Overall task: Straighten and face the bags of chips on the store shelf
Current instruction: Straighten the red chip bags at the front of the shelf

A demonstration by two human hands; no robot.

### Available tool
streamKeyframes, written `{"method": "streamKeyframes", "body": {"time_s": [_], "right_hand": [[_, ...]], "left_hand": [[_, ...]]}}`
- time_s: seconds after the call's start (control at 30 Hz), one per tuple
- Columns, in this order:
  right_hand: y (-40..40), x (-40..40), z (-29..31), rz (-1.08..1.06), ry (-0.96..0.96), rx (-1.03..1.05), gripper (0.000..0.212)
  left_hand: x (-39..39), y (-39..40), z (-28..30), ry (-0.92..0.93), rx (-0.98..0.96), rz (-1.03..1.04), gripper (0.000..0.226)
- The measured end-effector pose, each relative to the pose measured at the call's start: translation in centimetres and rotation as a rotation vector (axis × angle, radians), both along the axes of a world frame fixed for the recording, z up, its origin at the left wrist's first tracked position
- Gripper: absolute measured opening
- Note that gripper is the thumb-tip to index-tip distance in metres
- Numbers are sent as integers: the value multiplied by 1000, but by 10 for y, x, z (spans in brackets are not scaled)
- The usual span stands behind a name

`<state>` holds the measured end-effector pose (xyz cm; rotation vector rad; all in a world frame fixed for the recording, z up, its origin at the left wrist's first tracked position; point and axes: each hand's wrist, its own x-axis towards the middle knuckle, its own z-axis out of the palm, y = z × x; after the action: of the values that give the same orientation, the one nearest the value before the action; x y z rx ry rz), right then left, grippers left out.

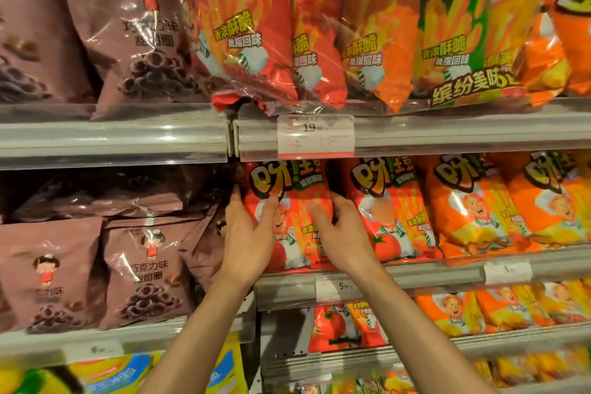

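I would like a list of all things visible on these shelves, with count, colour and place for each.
red chip bag: one, red, middle shelf, held between both hands
orange chip bags: several, orange, middle shelf, right of the red ones
brown snack bags: several, brown, left shelves
large multipack: one, red, orange and green under clear wrap, top shelf
price tags: three, white, on shelf rails
yellow bags: some, yellow and blue, bottom left
left hand: grips the red bag's left edge
right hand: grips its right edge
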<state>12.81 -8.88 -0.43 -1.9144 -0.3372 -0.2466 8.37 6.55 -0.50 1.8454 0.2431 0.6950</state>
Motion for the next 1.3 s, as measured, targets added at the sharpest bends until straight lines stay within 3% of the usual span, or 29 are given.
{"method": "streamKeyframes", "body": {"time_s": [0.13, 0.3, 0.53, 0.73, 0.93, 1.13, 1.3], "right_hand": [[3, 4, 3, 6, 19, 16, 55], [18, 16, 23, 1, 112, 32, 71], [12, 15, 10, -24, 81, 29, 74], [15, 19, 15, -72, 32, -8, 70], [14, 15, 11, -82, -154, -183, 60], [11, 18, 16, -43, -174, -321, 40], [4, 12, 19, -53, -116, -350, 42]], "left_hand": [[12, 5, 4, 8, -82, 17, 91], [29, 12, 17, 49, -168, -32, 87], [32, 5, 4, -2, -227, -30, 56], [30, 0, 12, 20, -82, 9, 71], [28, 2, 1, -44, 190, -50, 58], [41, 6, -2, -46, 185, -58, 59], [34, 7, 2, 23, 243, -52, 63]]}}
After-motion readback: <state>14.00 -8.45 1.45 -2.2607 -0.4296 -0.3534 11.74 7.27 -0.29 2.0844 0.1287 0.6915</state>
